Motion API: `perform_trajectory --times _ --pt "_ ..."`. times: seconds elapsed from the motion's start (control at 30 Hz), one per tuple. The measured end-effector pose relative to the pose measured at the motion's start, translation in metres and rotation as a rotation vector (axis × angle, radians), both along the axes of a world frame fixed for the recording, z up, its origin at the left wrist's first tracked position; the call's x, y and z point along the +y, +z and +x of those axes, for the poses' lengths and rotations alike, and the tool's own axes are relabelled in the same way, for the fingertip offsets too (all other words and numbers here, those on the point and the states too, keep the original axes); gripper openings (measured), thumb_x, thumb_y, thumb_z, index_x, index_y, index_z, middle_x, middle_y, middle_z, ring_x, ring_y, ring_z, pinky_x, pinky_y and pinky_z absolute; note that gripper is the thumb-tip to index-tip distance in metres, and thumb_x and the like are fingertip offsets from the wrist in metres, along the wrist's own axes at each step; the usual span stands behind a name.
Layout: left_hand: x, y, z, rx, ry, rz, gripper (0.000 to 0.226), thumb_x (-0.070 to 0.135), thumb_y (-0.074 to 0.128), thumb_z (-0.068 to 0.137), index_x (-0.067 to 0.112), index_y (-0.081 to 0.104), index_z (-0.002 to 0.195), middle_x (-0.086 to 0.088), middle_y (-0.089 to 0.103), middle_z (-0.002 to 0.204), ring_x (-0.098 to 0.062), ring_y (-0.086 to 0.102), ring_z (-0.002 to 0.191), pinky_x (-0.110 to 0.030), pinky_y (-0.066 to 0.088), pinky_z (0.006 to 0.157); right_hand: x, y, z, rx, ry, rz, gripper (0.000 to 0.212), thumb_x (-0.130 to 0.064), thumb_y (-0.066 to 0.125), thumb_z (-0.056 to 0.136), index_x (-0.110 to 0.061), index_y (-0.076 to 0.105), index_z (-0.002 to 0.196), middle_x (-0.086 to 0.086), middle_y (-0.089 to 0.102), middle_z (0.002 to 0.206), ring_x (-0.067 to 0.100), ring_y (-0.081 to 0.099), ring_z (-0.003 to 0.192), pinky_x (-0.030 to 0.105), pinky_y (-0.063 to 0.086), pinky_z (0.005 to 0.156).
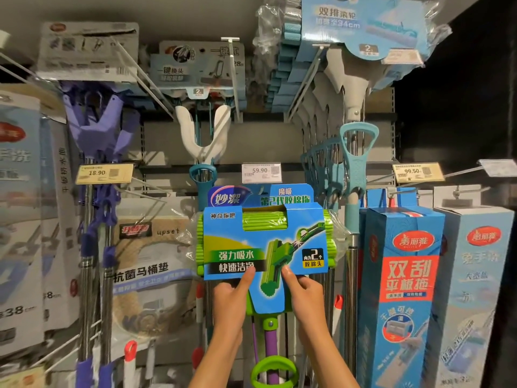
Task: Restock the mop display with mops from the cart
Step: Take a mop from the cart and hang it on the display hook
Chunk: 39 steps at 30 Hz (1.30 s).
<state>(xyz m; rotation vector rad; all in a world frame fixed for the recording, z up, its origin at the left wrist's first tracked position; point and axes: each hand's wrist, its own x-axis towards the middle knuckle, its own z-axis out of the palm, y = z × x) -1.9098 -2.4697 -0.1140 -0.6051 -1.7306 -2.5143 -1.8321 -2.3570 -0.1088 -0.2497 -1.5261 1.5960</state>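
Observation:
A green sponge mop [265, 242] with a blue and green card sleeve hangs upside down in the middle of the display, below the 59.90 price tag [261, 172]. Its purple pole [270, 348] and green ring handle run down between my arms. My left hand [230, 298] grips the lower left edge of the card, thumb on its front. On the lower right edge, my right hand [303, 295] holds the card the same way. More green-carded mops sit right behind it.
Purple mops [98, 141] hang at left by an 18.90 tag. White and teal mops [355, 152] hang above and to the right. Blue boxed flat mops [402, 289] stand at right. A bagged toilet mat [151, 264] hangs at left. Bare wire hooks [461, 170] stick out toward me.

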Motion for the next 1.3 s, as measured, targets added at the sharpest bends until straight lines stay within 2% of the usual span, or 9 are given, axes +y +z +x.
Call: perform_trajectory --times 0.1,0.27,0.37,0.47,0.6,0.8,1.03,1.13,1.3 --pt "0.004 0.001 -0.003 0.001 0.027 -0.022 0.036 0.038 0.076 0.082 0.012 0.06 0.065 0.007 0.061 0.052 -0.006 0.059 0.05 -0.021 0.045 0.047 0.004 0.001 -0.003 -0.025 0.014 -0.004 0.042 -0.022 0.068 0.094 -0.011 0.058 0.056 -0.008 0.064 0.052 -0.002 0.061 0.05 0.012 0.041 0.044" --pt "0.011 0.003 -0.01 -0.007 0.085 -0.04 0.052 0.038 0.075 0.087 0.02 0.038 0.056 0.014 0.033 0.044 -0.003 0.033 0.04 -0.016 0.028 0.04 0.013 0.004 -0.015 -0.058 0.027 -0.006 0.042 -0.026 0.07 0.094 -0.009 0.058 0.057 -0.009 0.062 0.051 -0.002 0.058 0.049 0.014 0.04 0.046" --pt "0.016 0.006 -0.016 -0.028 0.094 -0.045 0.051 0.041 0.074 0.089 0.02 0.04 0.058 0.012 0.037 0.048 -0.005 0.038 0.043 -0.017 0.031 0.043 0.018 0.006 -0.023 -0.081 0.041 -0.006 0.044 -0.028 0.071 0.092 -0.013 0.056 0.054 -0.011 0.061 0.049 -0.003 0.056 0.048 0.014 0.038 0.045" --pt "0.022 0.008 -0.023 -0.04 0.123 -0.071 0.054 0.043 0.076 0.087 0.019 0.038 0.057 0.015 0.034 0.045 -0.003 0.036 0.041 -0.016 0.029 0.041 0.025 0.007 -0.032 -0.11 0.057 -0.035 0.044 -0.031 0.071 0.093 -0.014 0.056 0.054 -0.003 0.066 0.06 0.01 0.063 0.061 0.026 0.044 0.057" --pt "0.031 0.005 -0.042 -0.078 0.064 -0.062 0.044 0.045 0.075 0.087 0.003 0.065 0.081 -0.006 0.062 0.075 -0.019 0.06 0.072 -0.031 0.044 0.065 0.033 0.004 -0.05 -0.122 0.064 -0.066 0.038 -0.033 0.071 0.092 -0.009 0.063 0.064 0.01 0.073 0.076 0.019 0.068 0.072 0.035 0.049 0.066" --pt "0.049 0.003 -0.081 -0.108 0.018 -0.044 0.048 0.045 0.075 0.087 -0.003 0.068 0.09 -0.01 0.064 0.084 -0.022 0.061 0.079 -0.037 0.045 0.071 0.047 0.002 -0.087 -0.134 0.009 -0.091 0.04 -0.031 0.071 0.093 -0.012 0.059 0.059 -0.008 0.065 0.057 0.0 0.061 0.05 0.014 0.04 0.043" --pt "0.066 -0.005 -0.128 -0.094 -0.033 -0.101 0.041 0.051 0.074 0.087 0.012 0.059 0.089 -0.008 0.055 0.085 -0.02 0.053 0.08 -0.037 0.041 0.074 0.066 -0.006 -0.13 -0.156 -0.021 -0.083 0.045 -0.029 0.07 0.094 -0.017 0.052 0.054 -0.015 0.058 0.046 -0.005 0.055 0.044 0.01 0.035 0.041" --pt "0.072 -0.011 -0.143 -0.094 -0.021 -0.118 0.046 0.05 0.073 0.087 0.011 0.049 0.08 -0.008 0.044 0.079 -0.021 0.044 0.073 -0.037 0.032 0.068 0.07 -0.013 -0.144 -0.164 -0.027 -0.104 0.045 -0.031 0.07 0.093 -0.015 0.05 0.055 -0.006 0.062 0.056 0.009 0.059 0.057 0.021 0.04 0.05" --pt "0.083 -0.012 -0.158 -0.111 -0.007 -0.12 0.048 0.045 0.073 0.089 0.009 0.047 0.07 -0.007 0.046 0.067 -0.017 0.047 0.064 -0.031 0.035 0.061 0.076 -0.015 -0.159 -0.164 -0.024 -0.124 0.038 -0.032 0.07 0.093 0.001 0.064 0.074 0.015 0.073 0.082 0.023 0.068 0.077 0.041 0.052 0.069"
